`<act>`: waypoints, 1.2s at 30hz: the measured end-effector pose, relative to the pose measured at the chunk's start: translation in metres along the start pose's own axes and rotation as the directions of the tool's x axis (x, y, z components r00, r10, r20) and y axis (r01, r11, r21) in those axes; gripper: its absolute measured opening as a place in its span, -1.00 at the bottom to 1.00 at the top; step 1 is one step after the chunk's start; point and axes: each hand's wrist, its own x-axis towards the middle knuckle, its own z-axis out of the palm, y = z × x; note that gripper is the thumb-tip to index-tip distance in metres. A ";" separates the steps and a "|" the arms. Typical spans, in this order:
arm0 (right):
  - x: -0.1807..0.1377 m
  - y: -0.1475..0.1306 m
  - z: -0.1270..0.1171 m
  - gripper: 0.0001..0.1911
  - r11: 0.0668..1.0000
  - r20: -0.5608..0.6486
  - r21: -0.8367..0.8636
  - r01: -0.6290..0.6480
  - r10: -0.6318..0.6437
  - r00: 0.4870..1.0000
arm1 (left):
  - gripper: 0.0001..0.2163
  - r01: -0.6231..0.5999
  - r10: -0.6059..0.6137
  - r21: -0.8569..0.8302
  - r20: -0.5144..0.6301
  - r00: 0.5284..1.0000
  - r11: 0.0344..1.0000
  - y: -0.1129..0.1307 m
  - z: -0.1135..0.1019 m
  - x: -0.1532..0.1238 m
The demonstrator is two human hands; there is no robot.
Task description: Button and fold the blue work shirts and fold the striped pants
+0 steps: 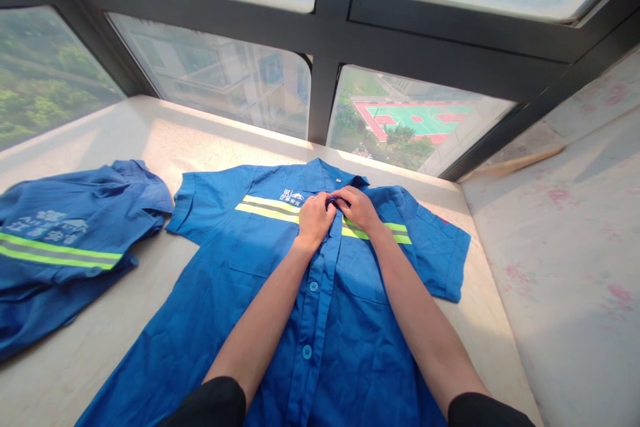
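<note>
A blue short-sleeved work shirt (280,280) with yellow-green reflective stripes lies front up and spread flat on a pale window ledge (165,140). Its collar points toward the window. My left hand (315,217) and my right hand (357,208) meet at the button placket just below the collar. Both have their fingers curled and pinched on the shirt's front edge, around a button at chest height. Two fastened blue buttons show lower down the placket between my forearms.
A second blue shirt (65,240) with the same stripes lies crumpled at the left of the ledge. Large dark-framed windows (325,33) rise behind the ledge. A pale floral-patterned surface (575,247) borders the ledge on the right.
</note>
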 end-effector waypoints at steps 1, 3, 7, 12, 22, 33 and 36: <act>0.000 0.000 0.000 -0.76 1.000 0.001 0.001 0.004 -0.004 1.000 | -0.80 -0.001 0.001 0.006 0.002 1.000 1.000 0.000 0.000 0.000; 0.000 0.000 0.000 -0.76 1.000 -0.003 0.005 0.013 -0.013 1.000 | -0.80 -0.002 0.002 0.014 0.008 1.000 1.000 0.000 -0.001 0.000; 0.000 0.002 0.002 -0.76 1.000 -0.006 -0.007 0.028 -0.028 1.000 | -0.79 -0.004 0.004 0.021 0.014 1.000 1.000 0.000 -0.001 0.000; 0.002 -0.001 0.004 -0.74 0.998 0.011 -0.069 0.012 -0.012 1.000 | -0.79 -0.006 0.006 0.010 0.016 1.000 1.000 0.000 -0.002 0.000; 0.002 -0.006 0.007 -0.75 0.994 -0.038 -0.053 -0.095 0.093 0.995 | -0.81 -0.044 0.036 -0.179 -0.048 0.998 0.983 -0.006 0.000 0.002; 0.005 -0.019 0.002 -0.92 0.989 -0.258 0.087 -0.119 0.137 0.956 | -0.74 0.000 -0.036 -0.278 -0.125 0.992 0.961 -0.010 0.000 0.006; 0.005 -0.021 0.000 -0.88 0.992 -0.230 0.080 -0.102 0.117 0.966 | -0.79 -0.078 0.051 -0.138 -0.191 0.980 0.987 -0.011 0.001 0.005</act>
